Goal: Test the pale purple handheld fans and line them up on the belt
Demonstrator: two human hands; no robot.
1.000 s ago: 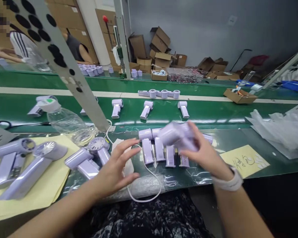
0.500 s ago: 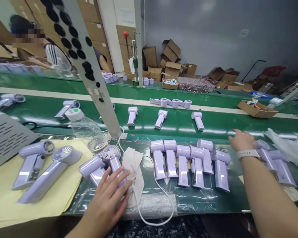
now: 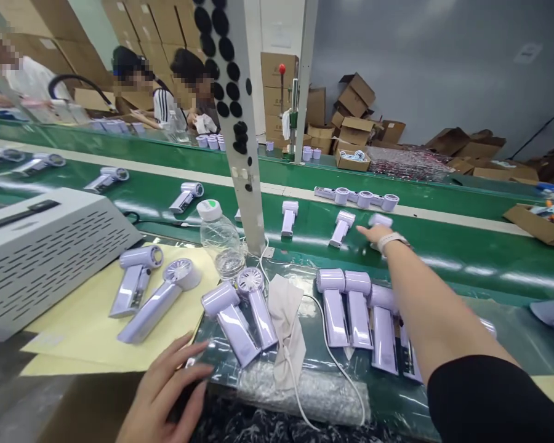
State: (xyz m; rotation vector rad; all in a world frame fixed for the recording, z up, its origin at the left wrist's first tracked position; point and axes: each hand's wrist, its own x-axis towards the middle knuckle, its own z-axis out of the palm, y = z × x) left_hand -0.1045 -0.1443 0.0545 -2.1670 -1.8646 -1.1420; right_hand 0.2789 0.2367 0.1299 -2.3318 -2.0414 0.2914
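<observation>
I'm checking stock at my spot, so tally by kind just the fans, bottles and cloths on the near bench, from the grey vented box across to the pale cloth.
Lilac plastic handheld fans: 4
Clear plastic bottle with a white-and-green cap: 1
Pale crumpled cloth: 1
Total: 6

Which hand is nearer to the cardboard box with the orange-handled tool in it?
The right hand. It is over the green belt, left of the box. The left hand is much farther off, low by the bench's near edge.
</observation>
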